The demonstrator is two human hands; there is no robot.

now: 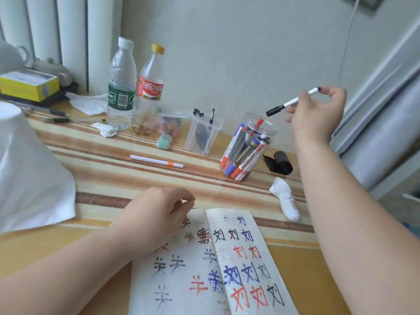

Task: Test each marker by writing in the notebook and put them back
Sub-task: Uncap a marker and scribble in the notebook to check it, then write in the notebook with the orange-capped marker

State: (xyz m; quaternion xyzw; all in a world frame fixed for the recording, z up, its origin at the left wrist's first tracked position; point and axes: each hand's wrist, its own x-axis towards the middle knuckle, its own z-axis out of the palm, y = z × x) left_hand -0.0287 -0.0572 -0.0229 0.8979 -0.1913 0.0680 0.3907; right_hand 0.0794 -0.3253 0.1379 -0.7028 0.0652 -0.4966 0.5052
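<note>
An open notebook (241,264) lies at the near edge of the table, both pages covered in black, red and blue characters. My left hand (156,214) rests on its upper left corner, fingers curled loosely. My right hand (318,112) is raised above and right of a clear plastic jar (247,146) and pinches a thin white marker with a black cap (293,102), cap end pointing down-left toward the jar's mouth. The jar holds several red, blue and black markers. One white marker with an orange band (156,161) lies alone on the table.
Two plastic bottles (134,87) stand at the back, beside a clear box of small parts (203,133). A black roll (280,162) and a white object (286,203) lie right of the jar. A white bag (29,169) fills the left side. The wall is close behind.
</note>
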